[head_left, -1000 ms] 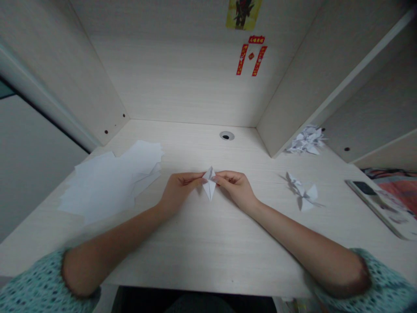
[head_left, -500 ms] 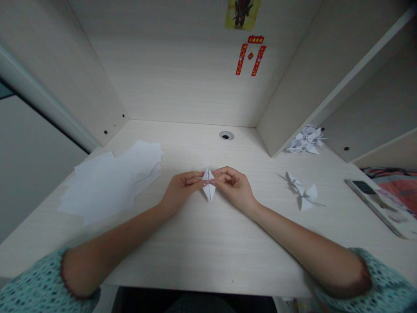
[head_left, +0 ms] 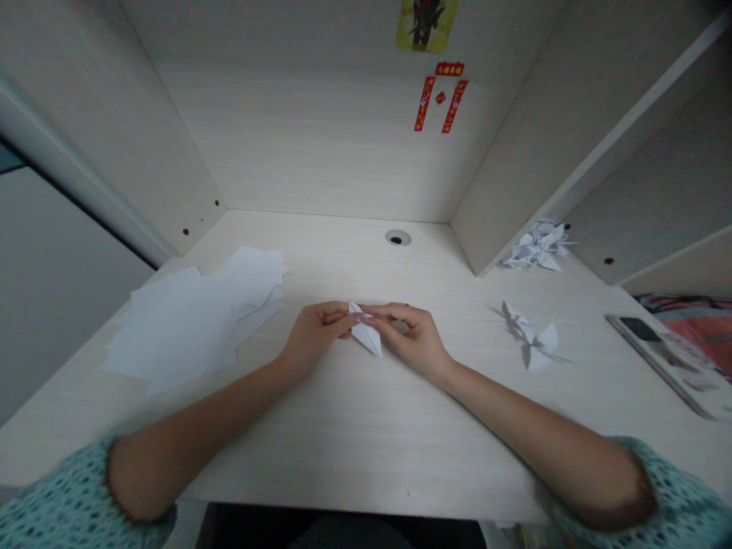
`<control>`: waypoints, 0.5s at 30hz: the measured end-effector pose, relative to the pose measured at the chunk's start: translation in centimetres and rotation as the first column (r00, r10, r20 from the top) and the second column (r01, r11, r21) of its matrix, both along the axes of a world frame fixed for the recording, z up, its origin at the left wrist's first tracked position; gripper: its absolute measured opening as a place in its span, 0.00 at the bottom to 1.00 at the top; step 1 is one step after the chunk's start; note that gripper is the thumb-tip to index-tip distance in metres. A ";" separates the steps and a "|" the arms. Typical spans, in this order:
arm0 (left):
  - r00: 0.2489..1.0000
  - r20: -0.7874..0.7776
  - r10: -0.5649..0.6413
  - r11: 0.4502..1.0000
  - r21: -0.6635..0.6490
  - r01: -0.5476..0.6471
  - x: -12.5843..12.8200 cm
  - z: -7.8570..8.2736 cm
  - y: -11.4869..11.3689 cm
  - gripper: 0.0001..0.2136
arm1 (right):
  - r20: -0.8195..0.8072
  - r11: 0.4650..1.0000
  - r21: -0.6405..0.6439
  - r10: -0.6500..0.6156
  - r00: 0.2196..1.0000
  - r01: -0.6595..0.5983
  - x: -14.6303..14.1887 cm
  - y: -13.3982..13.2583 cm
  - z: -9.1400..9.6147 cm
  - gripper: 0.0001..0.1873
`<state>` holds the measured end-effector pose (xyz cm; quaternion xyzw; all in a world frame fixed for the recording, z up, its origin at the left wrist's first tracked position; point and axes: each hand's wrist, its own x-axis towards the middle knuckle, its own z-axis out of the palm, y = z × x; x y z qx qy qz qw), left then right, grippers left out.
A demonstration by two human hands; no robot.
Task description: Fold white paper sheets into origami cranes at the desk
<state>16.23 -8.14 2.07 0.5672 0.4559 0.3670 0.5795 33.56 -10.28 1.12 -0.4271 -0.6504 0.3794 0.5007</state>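
Folded paper (head_left: 367, 339), between your hands: now slanted, lower tip swung toward your right side; half a second ago it pointed nearly straight at you. Left hand (head_left: 313, 332) pinches it; right hand (head_left: 419, 333) pinches too, thumbs near each other. Looks mid-handling, creases probably being worked, not yet released.

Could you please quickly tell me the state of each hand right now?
Left hand: closed, holding the folded paper at its left side.
Right hand: closed, holding the same folded paper at its right side.
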 end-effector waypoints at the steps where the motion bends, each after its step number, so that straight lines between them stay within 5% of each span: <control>1: 1.000 -0.001 0.003 1.000 0.006 -0.003 0.0 0.0 -0.1 0.15 | -0.028 0.999 -0.039 -0.014 1.000 0.013 -0.1 0.0 0.0 0.14; 7: 0.999 -0.025 0.044 0.997 0.057 -0.043 0.1 0.3 -0.4 0.13 | -0.130 0.960 -0.276 0.009 0.991 -0.045 -0.2 0.5 -0.7 0.19; 15: 0.997 -0.046 0.064 0.982 0.178 -0.055 0.1 1.1 -0.7 0.09 | -0.076 0.945 -0.320 0.050 0.996 -0.072 -0.1 0.4 -0.6 0.17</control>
